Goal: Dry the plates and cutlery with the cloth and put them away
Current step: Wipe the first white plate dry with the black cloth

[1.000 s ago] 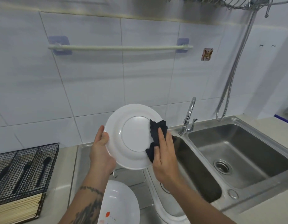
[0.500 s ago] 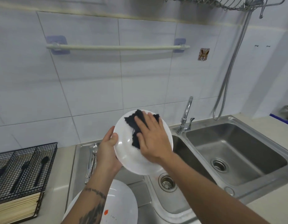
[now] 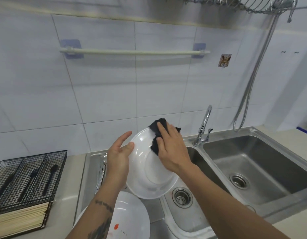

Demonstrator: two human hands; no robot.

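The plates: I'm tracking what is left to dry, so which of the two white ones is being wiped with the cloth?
The plain white plate held up over the sink, with the dark cloth pressed on its upper edge. The other plate, with a red mark, lies below, untouched.

The right hand point(image 3: 173, 150) hides most of the dark cloth point(image 3: 155, 135), the left hand point(image 3: 119, 157) covers the plate's point(image 3: 149, 173) left rim, and the second plate point(image 3: 132, 216) and wire rack point(image 3: 252, 4) are cut off by the frame edges.

Bright even light, slight blur, bowed edges
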